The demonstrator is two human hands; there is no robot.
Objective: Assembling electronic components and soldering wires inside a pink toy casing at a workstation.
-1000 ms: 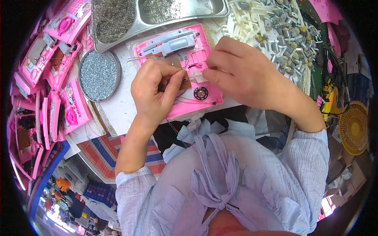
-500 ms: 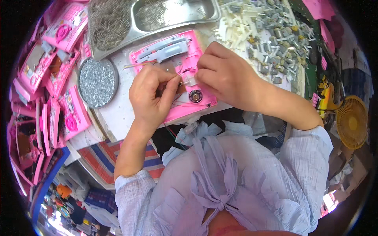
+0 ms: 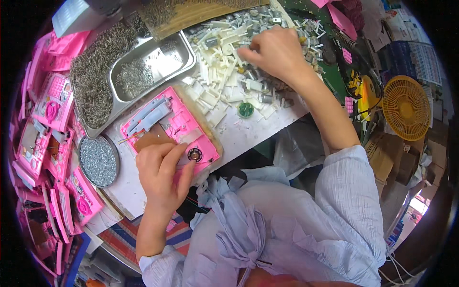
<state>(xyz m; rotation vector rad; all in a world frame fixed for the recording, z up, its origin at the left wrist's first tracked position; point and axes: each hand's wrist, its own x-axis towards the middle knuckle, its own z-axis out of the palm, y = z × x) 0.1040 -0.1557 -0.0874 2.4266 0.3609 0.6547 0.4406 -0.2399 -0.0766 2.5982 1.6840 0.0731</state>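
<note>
A pink plastic housing lies on the table in front of me, fitted with a grey plastic piece, a brown board and a round black part. My left hand rests at its near left edge, thumb and index finger apart, with nothing seen between them; its other fingers cover part of the housing. Farther right, my right hand is over a heap of white plastic parts mixed with small metal motors. Its thumb stands away from the bent fingers, and I see nothing held.
A metal tray full of small springs stands behind the housing, partly under cardboard. At left are a round dish of tiny metal pieces and stacked pink housings. A green round piece lies beside the heap. A yellow fan is at right.
My right hand has left the housing and moved out over the heap of parts. My left hand's pinch has loosened at the housing. The whole view has shifted and turned.
</note>
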